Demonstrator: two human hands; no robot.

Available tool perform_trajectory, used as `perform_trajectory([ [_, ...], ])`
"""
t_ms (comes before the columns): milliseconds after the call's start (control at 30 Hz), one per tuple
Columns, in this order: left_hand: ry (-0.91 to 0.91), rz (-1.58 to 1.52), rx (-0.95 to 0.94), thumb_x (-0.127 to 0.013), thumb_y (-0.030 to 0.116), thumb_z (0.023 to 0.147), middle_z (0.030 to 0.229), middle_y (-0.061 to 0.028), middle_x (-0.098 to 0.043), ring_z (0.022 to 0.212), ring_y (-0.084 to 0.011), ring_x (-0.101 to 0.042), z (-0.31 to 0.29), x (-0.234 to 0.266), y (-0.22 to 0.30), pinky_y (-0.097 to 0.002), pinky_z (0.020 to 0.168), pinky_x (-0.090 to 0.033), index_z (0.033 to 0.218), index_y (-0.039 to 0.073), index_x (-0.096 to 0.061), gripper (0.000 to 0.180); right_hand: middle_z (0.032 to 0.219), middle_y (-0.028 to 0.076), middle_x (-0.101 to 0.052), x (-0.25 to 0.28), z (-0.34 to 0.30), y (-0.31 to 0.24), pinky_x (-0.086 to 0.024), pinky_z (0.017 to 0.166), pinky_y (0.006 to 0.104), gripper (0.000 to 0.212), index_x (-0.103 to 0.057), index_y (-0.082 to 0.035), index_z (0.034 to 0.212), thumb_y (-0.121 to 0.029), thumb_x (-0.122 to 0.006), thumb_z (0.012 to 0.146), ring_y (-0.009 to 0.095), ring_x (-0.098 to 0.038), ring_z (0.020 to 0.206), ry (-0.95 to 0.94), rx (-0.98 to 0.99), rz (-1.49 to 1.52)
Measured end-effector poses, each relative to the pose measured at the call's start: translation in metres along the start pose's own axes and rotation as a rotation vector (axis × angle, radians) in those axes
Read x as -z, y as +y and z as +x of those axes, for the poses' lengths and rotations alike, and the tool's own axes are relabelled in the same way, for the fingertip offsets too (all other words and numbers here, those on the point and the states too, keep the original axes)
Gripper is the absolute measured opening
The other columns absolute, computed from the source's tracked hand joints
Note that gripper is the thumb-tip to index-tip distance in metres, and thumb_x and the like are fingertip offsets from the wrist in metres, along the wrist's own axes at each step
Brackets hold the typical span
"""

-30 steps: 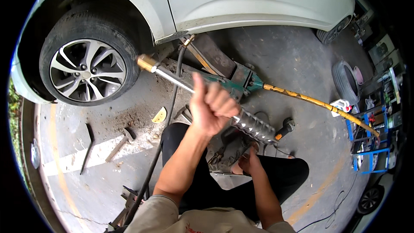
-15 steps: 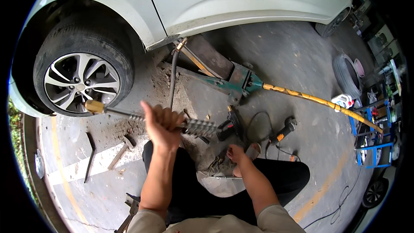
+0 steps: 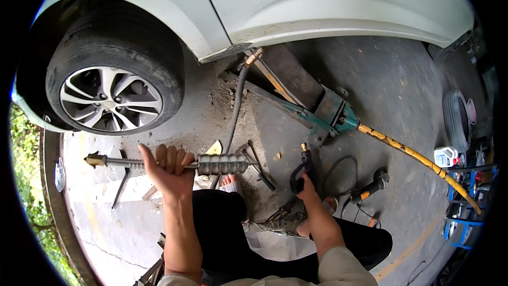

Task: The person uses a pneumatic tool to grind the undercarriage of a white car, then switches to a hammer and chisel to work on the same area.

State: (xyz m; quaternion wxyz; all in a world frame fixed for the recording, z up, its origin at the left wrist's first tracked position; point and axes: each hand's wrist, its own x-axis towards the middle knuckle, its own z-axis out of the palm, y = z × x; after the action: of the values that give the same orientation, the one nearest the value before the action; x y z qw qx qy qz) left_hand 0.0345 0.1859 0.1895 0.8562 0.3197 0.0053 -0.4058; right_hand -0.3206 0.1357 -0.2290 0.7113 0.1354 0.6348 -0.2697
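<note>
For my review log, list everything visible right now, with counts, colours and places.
Car: one, white, across top
Front wheel: one, black tyre, silver spokes, upper left
Rear wheel: one, dark, upper right
Floor jack: one, green, yellow handle, right of centre
Hose: one, dark, centre
Rod with ribbed sleeve: one, grey, gold-coloured tip, left of centre
Handled tool: one, black, brass-coloured tip, right of centre
Grinder: one, black with orange, lower right
Bar: one, black, left floor
Loose tyre: one, grey, right
Jug: one, white, right
Rack: one, blue, far right
Foliage: uncounted, green, left edge
Other floor items: several, mostly dark, too unclear to count
Left hand: one, bare, closed around the rod
Right hand: one, bare, at the handled tool
Legs: two, black trousers, bottom
</note>
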Motion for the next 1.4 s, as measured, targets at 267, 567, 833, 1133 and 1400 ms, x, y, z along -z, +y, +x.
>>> perform_trajectory([
  [267,0.004,-0.048,0.034,-0.042,0.056,0.095,0.05,0.0039,-0.014,0.046,-0.0101,-0.012,-0.001,0.002,-0.003,-0.0263,0.049,-0.021,0.054,0.017,-0.023,0.06,0.089,0.004,-0.064,-0.016,-0.209,0.0,-0.052,0.065,0.0338,0.026,-0.062,-0.004,0.103,-0.018,-0.065,0.081,0.016,-0.062,0.078,-0.486,0.314,-0.581],
  [567,-0.188,-0.06,0.152,-0.045,0.059,0.092,0.05,0.0046,-0.014,0.045,-0.0101,-0.012,-0.03,0.017,0.004,-0.0267,0.049,-0.021,0.054,0.018,-0.022,0.06,0.102,0.004,-0.063,0.013,-0.281,0.071,-0.048,0.08,0.0329,0.037,-0.057,-0.001,0.116,-0.012,-0.065,0.082,0.015,-0.059,0.09,-0.391,0.729,-0.623],
  [833,-0.3,-0.033,0.225,-0.044,0.063,0.091,0.048,0.005,-0.014,0.044,-0.0099,-0.012,-0.042,0.015,0.004,-0.0266,0.047,-0.02,0.054,0.019,-0.022,0.062,0.106,0.006,-0.06,0.021,-0.322,0.084,-0.047,0.078,0.0349,0.041,-0.056,-0.002,0.117,-0.017,-0.067,0.081,0.018,-0.057,0.093,-0.387,0.729,-0.669],
  [1133,-0.925,-0.162,0.503,-0.031,0.07,0.089,0.048,0.0071,-0.016,0.041,-0.0084,-0.013,-0.052,0.008,-0.002,-0.025,0.043,-0.016,0.054,0.017,-0.026,0.064,0.093,0.007,-0.062,0.05,-0.32,0.077,-0.051,0.071,0.038,0.038,-0.056,-0.002,0.113,-0.023,-0.067,0.083,0.02,-0.06,0.083,-0.64,0.742,-0.669],
  [1400,-1.181,-0.403,0.654,-0.032,0.068,0.09,0.048,0.0083,-0.019,0.041,-0.0061,-0.016,-0.069,-0.013,-0.025,-0.0222,0.044,-0.021,0.059,0.016,-0.03,0.061,0.076,0.012,-0.059,0.109,-0.285,0.079,-0.045,0.051,0.0301,0.043,-0.055,-0.004,0.096,-0.045,-0.061,0.083,0.021,-0.055,0.061,-1.323,0.112,0.046],
])
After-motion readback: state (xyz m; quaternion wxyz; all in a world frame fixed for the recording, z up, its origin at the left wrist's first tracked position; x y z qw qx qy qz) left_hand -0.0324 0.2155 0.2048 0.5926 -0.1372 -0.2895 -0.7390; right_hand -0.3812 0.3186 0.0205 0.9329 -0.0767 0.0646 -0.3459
